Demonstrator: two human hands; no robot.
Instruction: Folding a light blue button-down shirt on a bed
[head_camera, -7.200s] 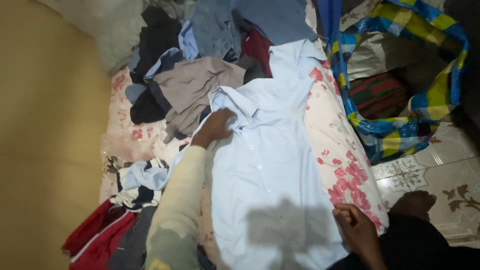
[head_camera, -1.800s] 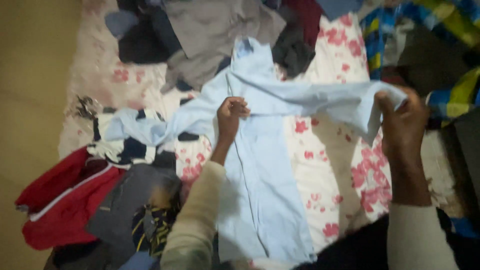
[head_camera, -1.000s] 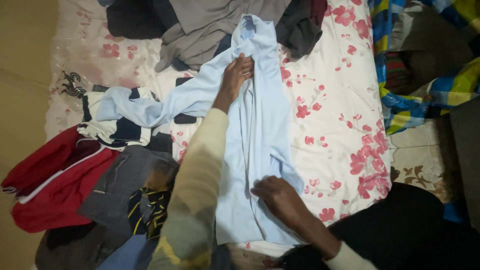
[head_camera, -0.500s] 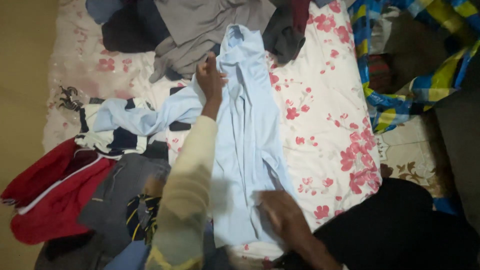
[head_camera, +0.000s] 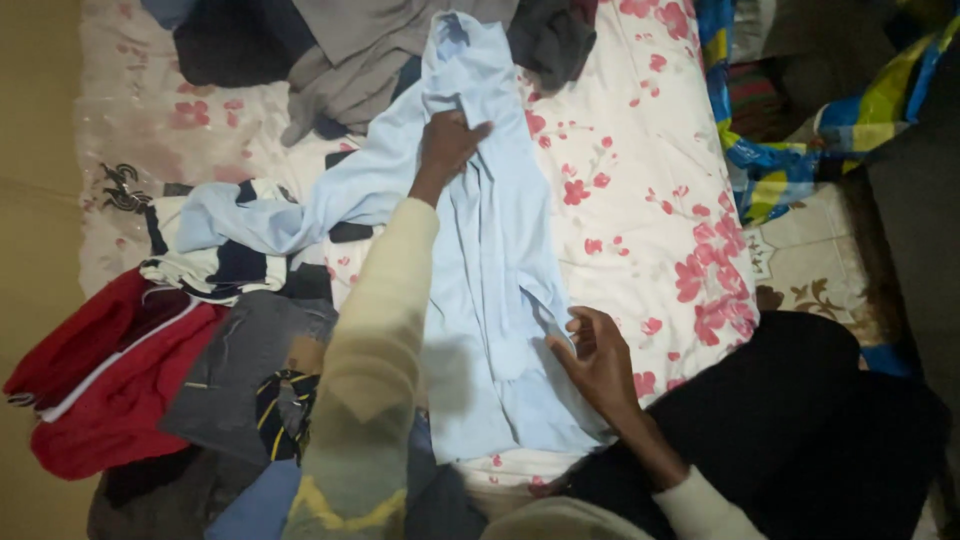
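Since half a second ago, the left hand (head_camera: 448, 145) has slid slightly toward the collar while the right hand (head_camera: 598, 358) has shifted to the hem's side edge.

Head view: the pale blue, soft cotton long-sleeved shirt (head_camera: 490, 300) lies lengthwise on the white sheet with red blossoms (head_camera: 640, 190), collar at twelve o'clock. The left hand's fingers are closed on the chest fabric, seemingly pinning it flat. The right hand, at five o'clock, is half curled with fingers apart, touching the shirt's edge. A red garment with white piping (head_camera: 105, 375) lies crumpled at eight o'clock; a grey cloth heap (head_camera: 350, 60) sits at eleven.
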